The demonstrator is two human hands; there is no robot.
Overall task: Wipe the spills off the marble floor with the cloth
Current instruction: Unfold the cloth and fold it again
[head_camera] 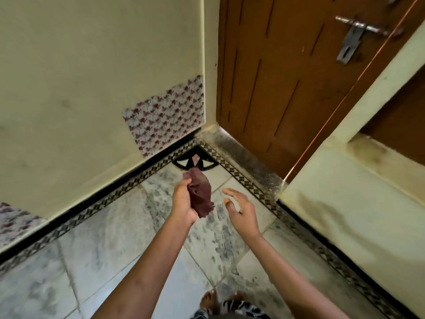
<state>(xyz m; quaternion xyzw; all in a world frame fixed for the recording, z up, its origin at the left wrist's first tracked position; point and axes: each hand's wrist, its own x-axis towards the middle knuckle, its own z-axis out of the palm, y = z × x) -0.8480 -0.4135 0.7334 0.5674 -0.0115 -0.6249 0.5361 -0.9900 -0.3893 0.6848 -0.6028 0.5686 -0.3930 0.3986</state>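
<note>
Toes (208, 300): poking in, the bottom edge cutting off the rest.
Marble floor (103, 261): looking grey and blotchy, can't tell spills from veining tbh.
Left hand (182, 203): fingers curling round the crumpled maroon cloth (201, 195), holding it above the floor.
Right hand (241, 208): hovering just beside the cloth, fingers spreading loose.
Door (276, 77): brown wood standing behind the checkered border (243, 180).

- A cream wall (80, 77) fills the left, with a patch of red-and-white patterned paper (165, 118) low near the corner.
- A brown wooden door (276, 77) stands beyond, a metal latch (354, 35) high on it.
- The marble floor (92, 261) is grey-veined pale tile, edged by a black-and-gold chequered border (103, 200).
- A black inlay (181, 163) marks the corner.
- A cream ledge (345, 203) runs along the right.
</note>
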